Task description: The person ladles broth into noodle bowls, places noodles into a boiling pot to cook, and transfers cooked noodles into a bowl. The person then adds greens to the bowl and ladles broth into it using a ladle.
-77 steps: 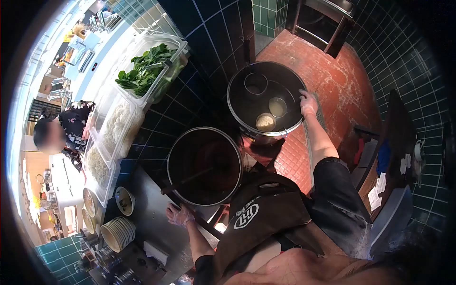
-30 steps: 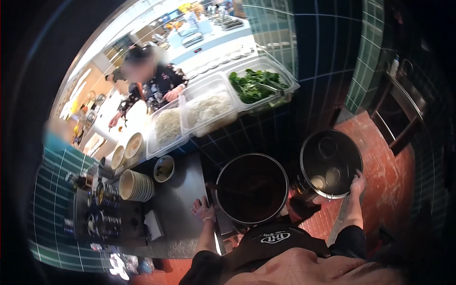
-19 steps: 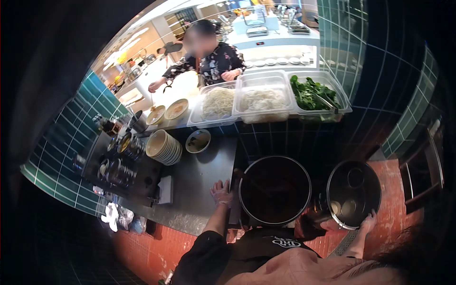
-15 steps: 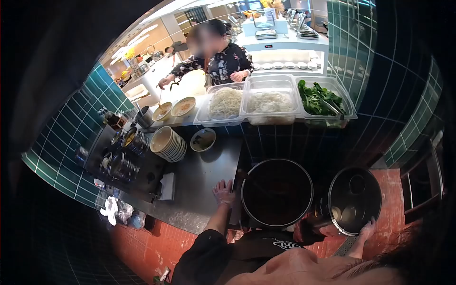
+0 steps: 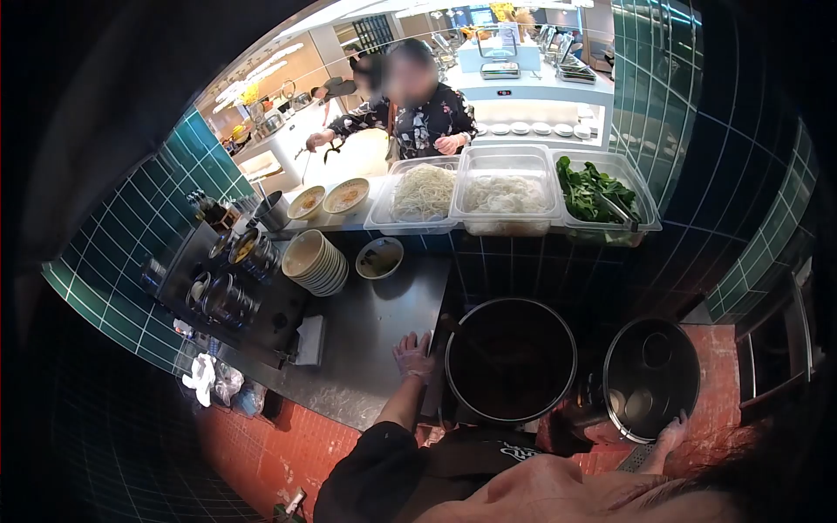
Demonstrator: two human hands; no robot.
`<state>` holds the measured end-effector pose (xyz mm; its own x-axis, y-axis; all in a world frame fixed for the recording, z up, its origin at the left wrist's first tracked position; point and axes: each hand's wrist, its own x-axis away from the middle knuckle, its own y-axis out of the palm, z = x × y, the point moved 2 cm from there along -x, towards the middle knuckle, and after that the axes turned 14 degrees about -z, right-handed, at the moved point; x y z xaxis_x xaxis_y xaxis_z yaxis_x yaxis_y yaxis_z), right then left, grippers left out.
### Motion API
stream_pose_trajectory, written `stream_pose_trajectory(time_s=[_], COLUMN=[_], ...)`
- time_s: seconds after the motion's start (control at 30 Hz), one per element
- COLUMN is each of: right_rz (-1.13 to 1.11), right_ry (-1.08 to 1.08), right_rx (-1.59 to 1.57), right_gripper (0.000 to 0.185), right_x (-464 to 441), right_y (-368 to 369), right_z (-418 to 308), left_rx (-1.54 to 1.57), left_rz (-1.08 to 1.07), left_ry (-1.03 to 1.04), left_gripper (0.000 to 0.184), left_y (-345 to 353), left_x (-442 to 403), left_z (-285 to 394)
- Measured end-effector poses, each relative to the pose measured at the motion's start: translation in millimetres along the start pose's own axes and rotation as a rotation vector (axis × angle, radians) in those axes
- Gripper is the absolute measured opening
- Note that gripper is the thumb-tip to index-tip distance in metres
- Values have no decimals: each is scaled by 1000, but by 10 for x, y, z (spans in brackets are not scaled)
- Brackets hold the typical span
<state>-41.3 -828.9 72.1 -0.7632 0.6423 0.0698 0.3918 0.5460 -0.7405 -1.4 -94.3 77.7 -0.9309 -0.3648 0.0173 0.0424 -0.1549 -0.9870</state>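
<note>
Resting the gloved left hand (image 5: 412,357) on the metal table (image 5: 373,318), fingers spread, holding nothing, beside the left pot (image 5: 511,411), much as just before. Touching the rim of the right pot (image 5: 628,432) with the right hand (image 5: 671,433), too small and dim to tell how far closed. Seeing a co-worker's hand (image 5: 319,140) drawn back from the filled bowl (image 5: 307,202) since the previous head view. Making out little inside the dark left pot. Standing over red floor tiles (image 5: 314,453), among green wall tiles (image 5: 131,301).

Left pot (image 5: 511,421): contents too dark; person's (image 5: 425,120) head blurred.
</note>
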Motion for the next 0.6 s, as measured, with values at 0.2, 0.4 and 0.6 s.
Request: stream_pose_trajectory(time_s=[0.2,0.4,0.6], right_rz=[21,13,11], right_ry=[-41,40,20], right_rx=[-21,57,39], right_gripper=[41,39,40], right_x=[-177,26,-2], right_y=[113,-17,14], right_z=[304,-11,18], left_rx=[-3,0,24], left_rz=[-15,-35,-32], left_ry=[-7,2,-6], left_gripper=[54,54,55], left_y=[-21,-53,-39], left_x=[4,3,3], left_z=[11,48,24])
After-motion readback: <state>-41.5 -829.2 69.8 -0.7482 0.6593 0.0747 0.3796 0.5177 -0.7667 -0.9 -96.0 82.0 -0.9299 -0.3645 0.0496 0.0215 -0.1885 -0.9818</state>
